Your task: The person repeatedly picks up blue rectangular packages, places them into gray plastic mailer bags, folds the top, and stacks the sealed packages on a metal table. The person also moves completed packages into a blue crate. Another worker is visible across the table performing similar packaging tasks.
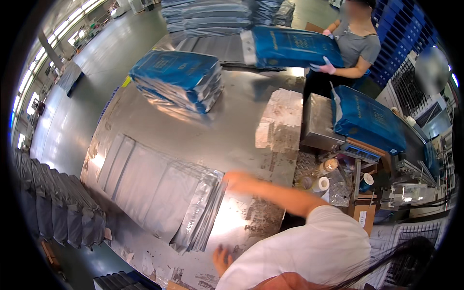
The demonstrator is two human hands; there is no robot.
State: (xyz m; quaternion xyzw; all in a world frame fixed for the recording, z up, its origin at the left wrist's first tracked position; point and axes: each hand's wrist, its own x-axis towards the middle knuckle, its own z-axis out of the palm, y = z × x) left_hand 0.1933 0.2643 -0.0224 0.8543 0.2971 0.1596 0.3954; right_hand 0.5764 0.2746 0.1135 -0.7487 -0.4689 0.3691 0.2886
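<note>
A stack of flat grey plastic bags (150, 186) lies on the metal table in front of me, with its layered, crinkled edges toward my hands. My right hand (237, 182), smeared by motion, is at the near upper corner of that stack; its fingers cannot be made out clearly. Low in the view, my left hand (222, 260) is beside the table surface, just below the stack's lower corner. Its fingers look apart, and I see nothing in them. My white sleeve hides part of the table.
A blue-topped packed bundle (176, 72) stands on the metal table (237, 116). Across it, a co-worker in gloves holds a blue package (295, 47). Another blue package (369, 118) lies at right, near tape rolls (321, 184). Grey bundles (205, 17) are piled behind, more (63, 203) at left.
</note>
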